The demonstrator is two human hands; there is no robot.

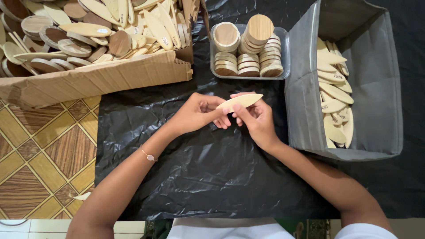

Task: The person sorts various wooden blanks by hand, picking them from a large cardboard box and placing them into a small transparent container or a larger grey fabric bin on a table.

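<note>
Leaf-shaped wood piece [239, 102], pale, held mid-frame above the black plastic sheet [208, 168], tilted w/ its right tip a bit higher. Left hand [197, 113] pinches its left end, fingers closed on it; right hand [254, 117] grips it from below & behind, thumb and fingers clamped on the same piece. Thin bracelet [148, 155] on left wrist.

Just above the hands: clear tray [285, 48] w/ round wood discs, some stacked, two standing on top. To the right, touching the tray's side: grey fabric bin [305, 102] holding more pale leaf pieces, piled along its left half. Top left: cardboard box [97, 79], open, heaped w/ mixed leaf pieces & darker oval ones; its front wall overlaps the sheet's upper left corner.

Surface: sheet is crinkled, glossy, covers most of the view. Left of it, floor tiles [44, 159] in brown/yellow diamond wood-look pattern; one stray pale piece [82, 195] lies at the sheet's left edge. Bottom edge: white tile strip & person's white clothing.
</note>
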